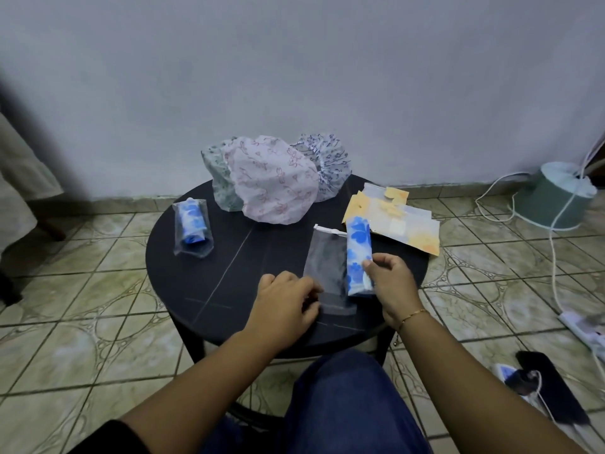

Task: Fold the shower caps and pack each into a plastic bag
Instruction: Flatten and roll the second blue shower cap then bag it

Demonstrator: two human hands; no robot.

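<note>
Left hand pinches clear bag; right hand grips rolled floral cap.

Bagged cap left on table, unfolded caps behind, empty bags right

Dim, bluish indoor light, soft shadows — wide-angle bending, blur at the edges
</note>
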